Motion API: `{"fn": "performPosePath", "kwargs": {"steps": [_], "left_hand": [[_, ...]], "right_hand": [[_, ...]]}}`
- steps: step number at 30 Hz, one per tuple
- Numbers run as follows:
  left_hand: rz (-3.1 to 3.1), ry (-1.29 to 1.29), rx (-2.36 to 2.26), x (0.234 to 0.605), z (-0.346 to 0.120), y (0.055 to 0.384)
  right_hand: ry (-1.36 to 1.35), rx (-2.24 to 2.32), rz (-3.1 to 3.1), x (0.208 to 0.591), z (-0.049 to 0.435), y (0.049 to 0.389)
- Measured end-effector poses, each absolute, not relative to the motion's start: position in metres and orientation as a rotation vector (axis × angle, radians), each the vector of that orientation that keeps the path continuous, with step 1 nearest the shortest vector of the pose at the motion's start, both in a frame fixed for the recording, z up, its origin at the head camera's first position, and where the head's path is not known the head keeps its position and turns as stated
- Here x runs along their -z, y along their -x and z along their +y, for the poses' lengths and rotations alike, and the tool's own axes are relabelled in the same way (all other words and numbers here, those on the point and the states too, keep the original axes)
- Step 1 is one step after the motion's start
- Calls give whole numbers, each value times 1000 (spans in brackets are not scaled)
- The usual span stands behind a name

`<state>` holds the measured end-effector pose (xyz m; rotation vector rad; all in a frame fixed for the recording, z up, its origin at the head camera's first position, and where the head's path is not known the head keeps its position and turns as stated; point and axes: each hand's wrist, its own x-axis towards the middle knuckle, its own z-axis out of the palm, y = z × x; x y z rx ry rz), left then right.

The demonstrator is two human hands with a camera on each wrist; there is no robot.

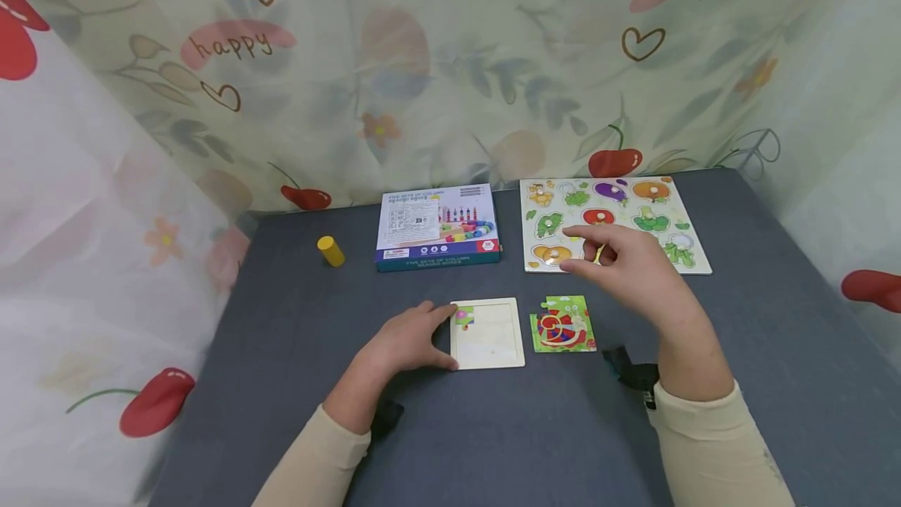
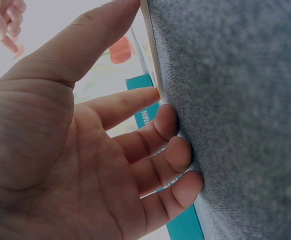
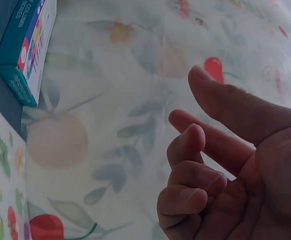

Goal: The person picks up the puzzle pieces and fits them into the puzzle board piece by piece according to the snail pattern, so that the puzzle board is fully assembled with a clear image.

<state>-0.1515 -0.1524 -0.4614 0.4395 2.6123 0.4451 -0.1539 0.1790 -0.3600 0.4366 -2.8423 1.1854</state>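
A square wooden puzzle tray (image 1: 493, 339) lies on the table, with one green and pink jigsaw piece (image 1: 464, 316) in its top left corner. My left hand (image 1: 408, 341) touches the tray's left edge, index fingertip near the upper corner and thumb near the lower one. In the left wrist view, the other fingers of that hand (image 2: 110, 145) rest on the cloth. Right of the tray sits a cluster of jigsaw pieces (image 1: 563, 325) with a red and green picture. Above and behind it hovers my right hand (image 1: 629, 268), thumb and index finger apart, holding nothing.
A vegetable peg board (image 1: 612, 198) lies at the back right, partly behind my right hand. A flat toy box (image 1: 438, 229) stands at the back centre, with a yellow cylinder (image 1: 331, 251) to its left. A patterned curtain (image 1: 436, 84) hangs behind the table.
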Motion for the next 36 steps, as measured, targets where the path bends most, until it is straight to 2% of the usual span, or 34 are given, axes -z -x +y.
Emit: {"fn": "performPosePath", "kwargs": {"steps": [12,18,36], "left_hand": [[2612,-434,-437,463,-153,152],[2611,-432,-444,462,-152,152],[2614,-438,-442,460,-152,151]], "right_hand": [[-414,-1215,-3061,389,211,180],[-502,-1313,-3157,412,221,192],[-511,-1598,-3252,461,203,210]]}}
